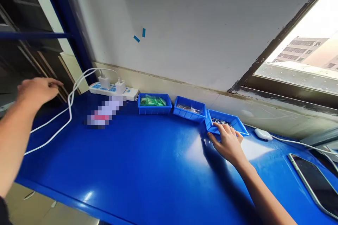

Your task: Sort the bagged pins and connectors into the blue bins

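Note:
My right hand is at the near side of a blue plastic bin holding small dark and silvery metal pieces, perhaps screws. Its fingers are spread, one reaching over the front rim, with the thumb lower, outside the bin. I see nothing held in it. On the far left, my left hand is raised beyond the table's left end, in front of dark shelving. Its thumb side points right; the other fingers are partly hidden and slightly blurred. The hand looks loosely open, with no object visible in it.
Along the wall stand a bin of green packets, a bin of small clear bags and a white power strip with white cables. A pixelated item lies before it. A white case and phone lie right on the blue table.

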Demonstrator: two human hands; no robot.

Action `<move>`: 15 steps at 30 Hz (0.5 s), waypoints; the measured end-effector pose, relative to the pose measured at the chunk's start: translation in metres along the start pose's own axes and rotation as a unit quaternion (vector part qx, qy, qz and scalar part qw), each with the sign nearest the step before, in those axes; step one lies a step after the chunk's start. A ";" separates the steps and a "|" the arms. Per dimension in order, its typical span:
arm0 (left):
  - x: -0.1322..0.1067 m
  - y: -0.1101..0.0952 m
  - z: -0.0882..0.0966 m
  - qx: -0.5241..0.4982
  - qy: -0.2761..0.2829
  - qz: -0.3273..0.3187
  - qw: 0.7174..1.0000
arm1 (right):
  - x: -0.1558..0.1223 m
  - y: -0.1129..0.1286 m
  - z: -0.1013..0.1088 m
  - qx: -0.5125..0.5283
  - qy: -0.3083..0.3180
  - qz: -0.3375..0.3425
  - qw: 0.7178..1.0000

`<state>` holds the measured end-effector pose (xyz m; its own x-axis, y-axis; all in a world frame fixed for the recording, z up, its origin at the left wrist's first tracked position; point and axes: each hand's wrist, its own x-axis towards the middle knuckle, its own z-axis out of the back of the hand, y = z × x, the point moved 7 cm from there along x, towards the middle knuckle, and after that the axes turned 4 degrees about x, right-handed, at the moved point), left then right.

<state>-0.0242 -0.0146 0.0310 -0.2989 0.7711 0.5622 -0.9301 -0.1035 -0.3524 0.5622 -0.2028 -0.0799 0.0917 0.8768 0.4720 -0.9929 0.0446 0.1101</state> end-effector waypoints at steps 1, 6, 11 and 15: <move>-0.016 -0.003 0.018 0.051 -0.054 0.058 0.996 | 0.000 0.000 0.000 0.000 0.000 -0.001 1.000; -0.129 -0.134 0.062 -0.059 -0.189 -0.181 0.963 | -0.002 0.000 -0.001 0.012 0.001 0.005 1.000; -0.205 -0.248 0.010 -0.167 0.049 -0.379 0.909 | 0.005 0.003 -0.005 -0.004 -0.015 -0.004 1.000; -0.216 -0.291 -0.040 -0.061 0.124 -0.391 0.910 | 0.028 0.001 -0.019 -0.008 0.028 0.001 1.000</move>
<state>0.3201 -0.1259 -0.0183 0.5162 0.6985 0.4956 -0.8021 0.5972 -0.0065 0.5619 -0.1693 -0.0828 0.0862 0.9020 0.4230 -0.9942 0.0507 0.0946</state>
